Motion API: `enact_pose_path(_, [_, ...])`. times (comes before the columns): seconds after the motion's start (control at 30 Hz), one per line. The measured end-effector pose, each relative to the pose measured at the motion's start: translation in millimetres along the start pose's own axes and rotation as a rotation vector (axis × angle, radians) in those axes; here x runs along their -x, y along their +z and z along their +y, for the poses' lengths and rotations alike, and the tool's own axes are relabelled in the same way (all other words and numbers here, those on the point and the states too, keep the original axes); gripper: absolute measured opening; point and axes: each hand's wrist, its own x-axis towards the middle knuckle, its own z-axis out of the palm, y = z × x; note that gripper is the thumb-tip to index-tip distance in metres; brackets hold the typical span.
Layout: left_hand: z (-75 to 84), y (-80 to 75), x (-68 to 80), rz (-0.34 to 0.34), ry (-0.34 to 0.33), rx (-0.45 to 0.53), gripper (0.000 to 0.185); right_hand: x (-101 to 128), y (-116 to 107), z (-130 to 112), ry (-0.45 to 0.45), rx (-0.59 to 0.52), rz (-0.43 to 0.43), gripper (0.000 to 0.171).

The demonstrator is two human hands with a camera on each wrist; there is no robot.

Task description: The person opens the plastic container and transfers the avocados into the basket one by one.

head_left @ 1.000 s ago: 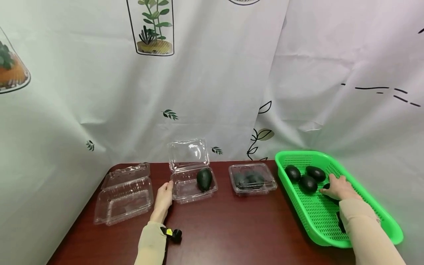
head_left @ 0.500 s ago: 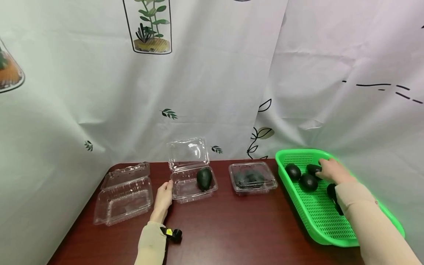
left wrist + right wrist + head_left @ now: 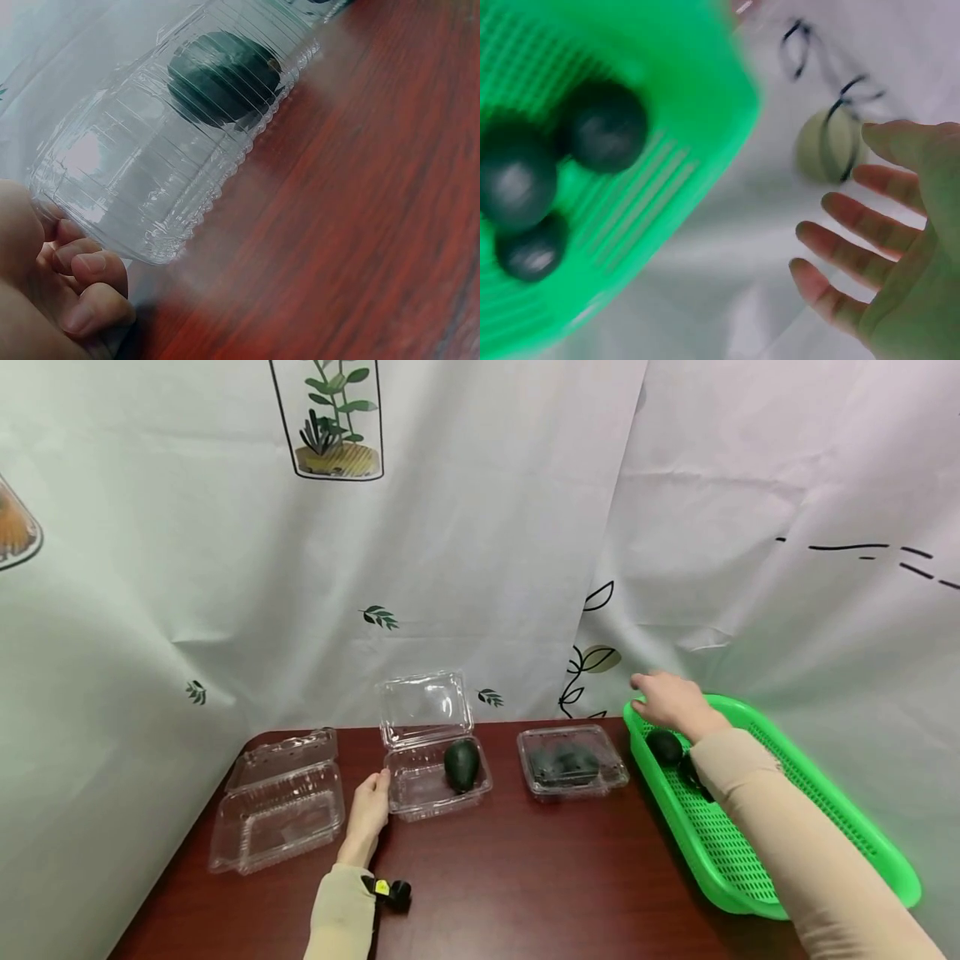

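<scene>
So, right hand [image 3: 673, 702]: I see it over the far left corner of the green basket [image 3: 892, 864], fingers loosely extended and apart, with nothing in them.
Corner avocado [image 3: 664, 747]: in the basket, lower than that hand and on the person's side of it; my right wrist view puts the basket's edge between the two.
Neighbouring avocados [image 3: 514, 176]: two, clustered close beside it.
Long axis: I cannot read it for these three, which look rounded; the boxed avocado [image 3: 461, 766] runs roughly front to back.
Nearer hand: the right, clearly; I have the left hand [image 3: 367, 810] well across the table [image 3: 525, 885].
Left grip: fingers curled at the left side of the middle container [image 3: 412, 785], apparently pinching its edge.
Middle container: lid raised behind, boxed avocado in its right part.
Lidded container [image 3: 555, 739]: between middle container and basket.
</scene>
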Motion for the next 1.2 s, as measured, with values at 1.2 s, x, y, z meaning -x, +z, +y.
enact_pose_path(1.2, [1.3, -0.3, -1.0, -0.001, -0.003, 0.004, 0.040, -67, 101, -258, -0.119, -0.321, -0.037, 0.056])
